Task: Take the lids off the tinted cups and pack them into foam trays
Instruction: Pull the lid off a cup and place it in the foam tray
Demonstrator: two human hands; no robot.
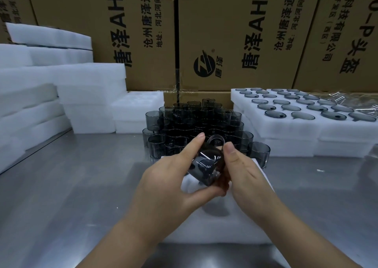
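Over the near middle of the desk (71, 186), the left hand (169, 184) grips the tinted cup (206, 165), fingers curled round its body. The cup's long axis tilts up toward the far edge, and the right hand (243, 169) pinches that upper rim. The foam tray (225, 231) beneath shows an empty pocket; the far-right tray (286, 124) holds lids (302, 116)

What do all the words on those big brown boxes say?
"唐泽AH4", "沧州唐泽通信": left cardboard box, printed sideways.
"唐泽AH4", "沧州唐泽通信", round logo with "唐泽": middle cardboard box.
"科技有限公司", "(西区)", "P头盔": right cardboard box.
"地址:河北河间": left and middle boxes; the rest is too blurred.
Tinted cup, foam trays: no writing shows.
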